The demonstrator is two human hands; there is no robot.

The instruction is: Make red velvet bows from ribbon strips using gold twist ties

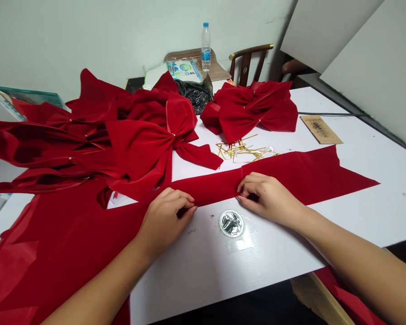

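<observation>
Pale wall (88,40), wood chair (245,67), white tbl (392,212), grey panels (352,36)

Pinching a red velvet ribbon (307,176) on a white table (196,275)
The left hand (164,223) and right hand (269,198) are gripping its folded edge, with gold wire ties (240,151) and velvet bows (253,113) lying just beyond.

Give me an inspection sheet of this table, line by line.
Surface: white tabletop, with a few small specks.
Job's things: red velvet strip, gathered in the middle; red velvet bows; gold wire pieces.
Clutter: round silver foil disc; black plastic bag; water bottle; brown card.
Hands: left hand and right hand both pinch the strip.
Cables: one dark cable at the table's far right.
Surroundings: wooden chair, pale wall, white boards.
</observation>
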